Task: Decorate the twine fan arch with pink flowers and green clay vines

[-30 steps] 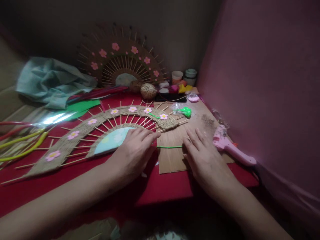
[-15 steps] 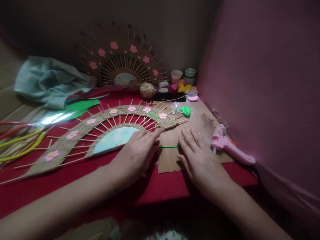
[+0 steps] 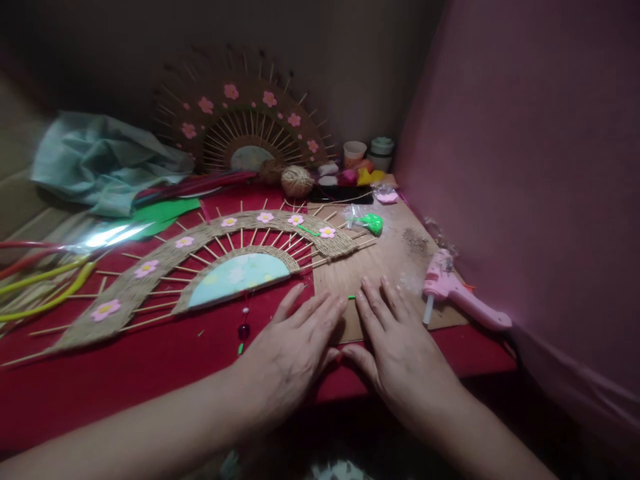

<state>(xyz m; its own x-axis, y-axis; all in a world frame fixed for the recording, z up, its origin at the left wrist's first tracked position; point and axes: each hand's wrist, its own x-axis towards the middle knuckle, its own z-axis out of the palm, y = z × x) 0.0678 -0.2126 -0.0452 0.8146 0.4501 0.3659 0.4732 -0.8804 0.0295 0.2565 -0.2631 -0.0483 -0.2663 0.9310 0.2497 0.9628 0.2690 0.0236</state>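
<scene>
My left hand [image 3: 295, 353] and my right hand [image 3: 395, 347] lie flat, side by side, at the near edge of a brown cardboard sheet [image 3: 395, 257]. A thin green strand [image 3: 351, 297] shows only as a short tip between the fingers; the rest is hidden under the hands. Just left of them lies a woven jute fan [image 3: 150, 280] of wooden sticks with pink flowers and a pale blue half-disc [image 3: 240, 275]. A dark red bead [image 3: 243, 330] rests on the red cloth beside my left hand.
A pink glue gun [image 3: 460, 297] lies right of my right hand, next to a pink wall. At the back are a second fan [image 3: 245, 120], a twine ball [image 3: 297, 180], bagged green clay [image 3: 371, 223], two cups [image 3: 354, 153] and a teal cloth [image 3: 100, 163]. Yellow tubes [image 3: 45, 283] lie far left.
Both hands slid toward me and closer together, covering most of the green strand. My left hand left the fan's blue half-disc, which now shows fully, as does the bead.
</scene>
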